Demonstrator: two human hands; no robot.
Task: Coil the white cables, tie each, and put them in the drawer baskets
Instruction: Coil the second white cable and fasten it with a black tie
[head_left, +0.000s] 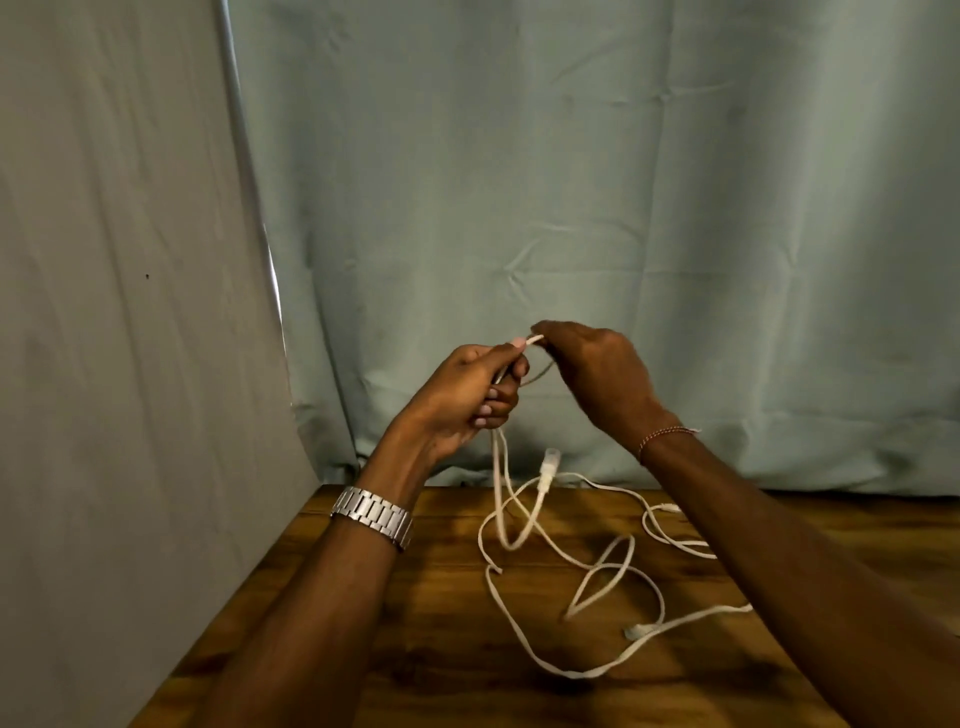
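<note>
Where both hands meet above the table's far edge, the left hand (467, 395) grips the white cable (524, 519), fingers curled round it; the right hand (597, 374) pinches a small loop beside it (fingertips hidden). The slack hangs, then sprawls across the wooden table (415, 649); a plug (549, 470) dangles above it.

Steel watch (373, 515), thin beaded bracelet (665, 434)

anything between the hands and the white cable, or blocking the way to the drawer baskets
Nothing between them: the left hand and right hand already grip the white cable. No drawer baskets are in view, so that path cannot be judged.
</note>
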